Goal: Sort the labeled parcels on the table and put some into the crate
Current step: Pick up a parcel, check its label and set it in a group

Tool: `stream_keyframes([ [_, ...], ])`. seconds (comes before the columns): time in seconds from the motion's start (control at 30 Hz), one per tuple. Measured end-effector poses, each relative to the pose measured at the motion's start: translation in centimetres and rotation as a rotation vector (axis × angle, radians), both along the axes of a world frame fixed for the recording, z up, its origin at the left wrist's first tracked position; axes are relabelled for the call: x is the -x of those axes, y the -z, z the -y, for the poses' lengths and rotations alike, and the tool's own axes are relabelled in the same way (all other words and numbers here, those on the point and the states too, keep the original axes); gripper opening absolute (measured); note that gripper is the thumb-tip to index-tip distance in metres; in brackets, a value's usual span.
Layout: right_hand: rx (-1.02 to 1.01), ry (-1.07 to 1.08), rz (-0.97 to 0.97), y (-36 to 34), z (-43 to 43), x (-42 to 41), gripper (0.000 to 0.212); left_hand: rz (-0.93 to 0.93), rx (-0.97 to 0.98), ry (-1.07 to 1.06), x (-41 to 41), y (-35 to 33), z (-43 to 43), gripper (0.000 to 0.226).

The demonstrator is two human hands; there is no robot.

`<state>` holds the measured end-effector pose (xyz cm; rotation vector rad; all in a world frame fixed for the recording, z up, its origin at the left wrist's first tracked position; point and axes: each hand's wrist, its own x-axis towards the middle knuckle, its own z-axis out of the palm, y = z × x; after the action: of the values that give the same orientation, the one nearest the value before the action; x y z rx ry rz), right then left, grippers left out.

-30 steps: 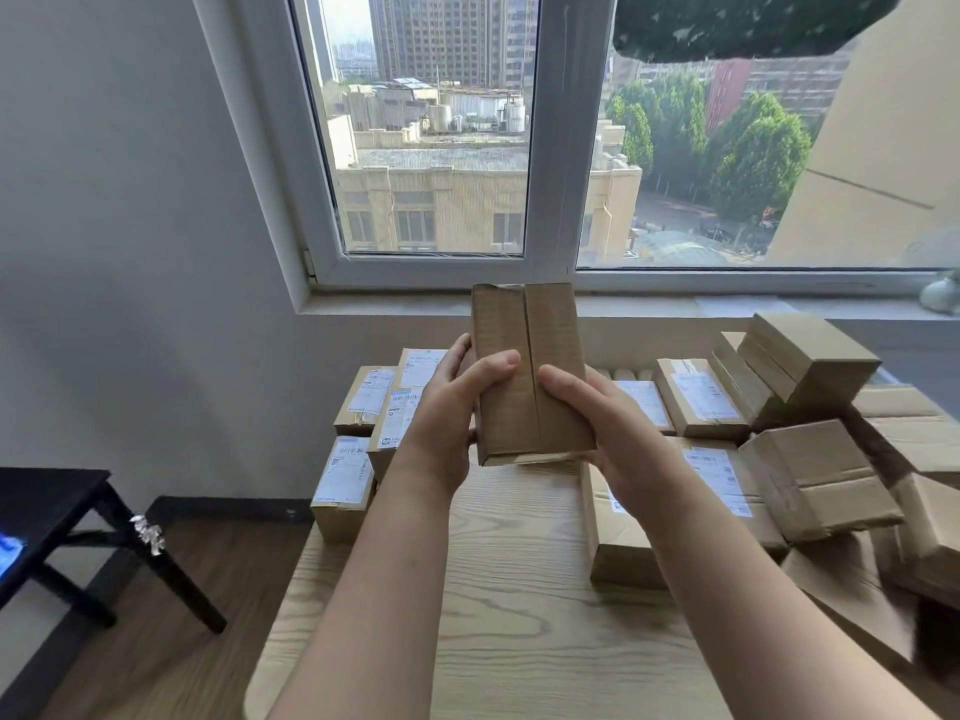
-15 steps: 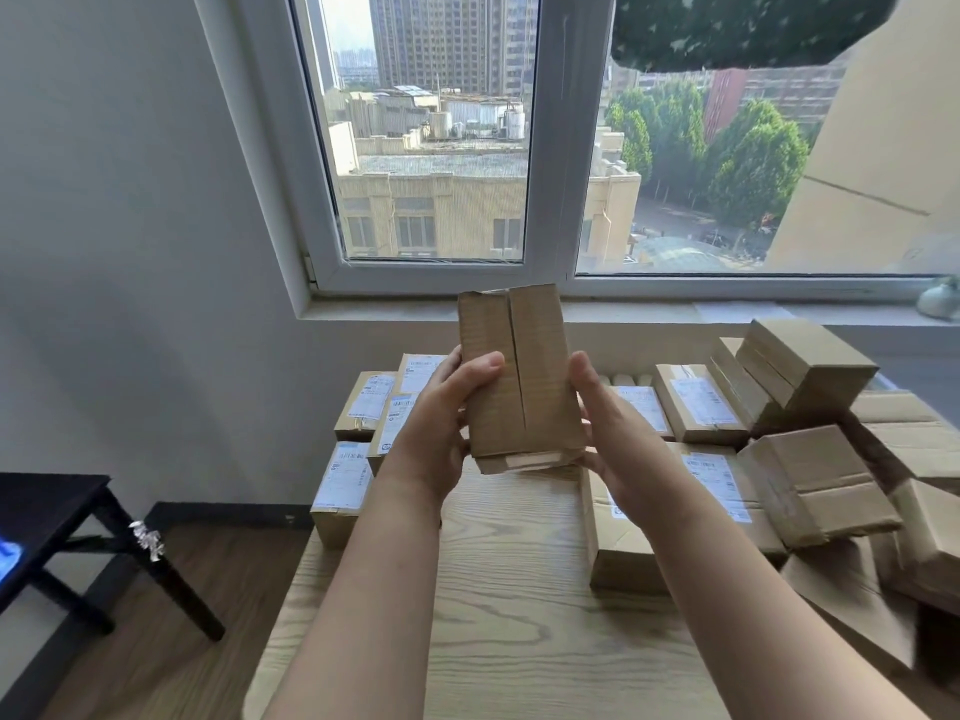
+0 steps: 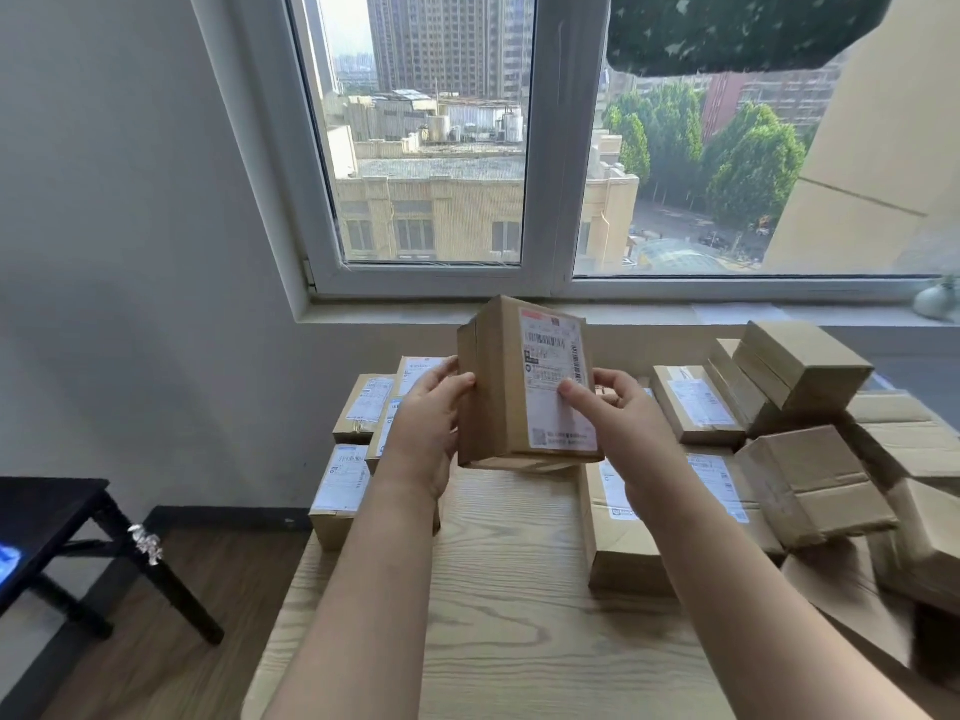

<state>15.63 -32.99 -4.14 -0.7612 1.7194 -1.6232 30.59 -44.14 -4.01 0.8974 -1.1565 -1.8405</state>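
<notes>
Two hands hold one labeled parcel (image 3: 496, 402) upright above the far half of the tabletop (image 3: 498, 589), clear of its surface. The left hand (image 3: 426, 423) grips the parcel's left side, thumb on the front face, fingers curled behind. The right hand (image 3: 623, 423) grips the right side, its thumb pressed on the white shipping label (image 3: 553, 366), which faces the camera. Near the far left corner of the tabletop lies a group of small parcels (image 3: 363, 407), labels up; one further parcel (image 3: 340, 491) sits at the left edge. Along the right edge a loose pile of brown parcels (image 3: 810, 485) is stacked unevenly, several tilted. A flat parcel (image 3: 618, 537) with a label lies just right of center, partly under the right forearm. A black side table (image 3: 47, 517) stands on the floor, left of the tabletop.
</notes>
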Motion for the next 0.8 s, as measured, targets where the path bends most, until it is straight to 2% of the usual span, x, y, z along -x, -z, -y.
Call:
stream_keyframes([
  [0.13,0.006,0.001,-0.064,-0.3,-0.1,0.0,0.056,0.050,0.038,0.052,0.2,-1.0,-0.8,0.032],
  [0.2,0.025,-0.003,-0.075,-0.5,-0.2,-0.1,0.058,0.071,0.066,0.131,0.3,-1.3,-1.2,0.041],
  [0.27,0.046,-0.018,-0.089,-0.6,-0.3,-0.2,0.059,0.108,0.075,0.173,0.4,-1.4,-1.2,0.060],
  [0.4,0.096,-0.037,-0.063,-1.0,-0.6,-0.2,0.046,0.108,0.077,0.185,0.5,-1.0,-0.9,0.067],
  [0.53,0.088,-0.023,-0.037,-1.6,-0.8,0.1,0.035,0.112,0.176,0.195,0.3,-0.5,-0.4,0.080],
  [0.7,0.057,-0.080,-0.035,-3.2,-0.6,0.4,0.041,0.078,0.294,0.265,0.7,-0.3,-0.4,0.100],
  [0.8,0.036,-0.104,-0.004,-3.5,-0.5,0.9,0.049,0.093,0.374,0.295,0.6,-0.1,-0.4,0.102],
])
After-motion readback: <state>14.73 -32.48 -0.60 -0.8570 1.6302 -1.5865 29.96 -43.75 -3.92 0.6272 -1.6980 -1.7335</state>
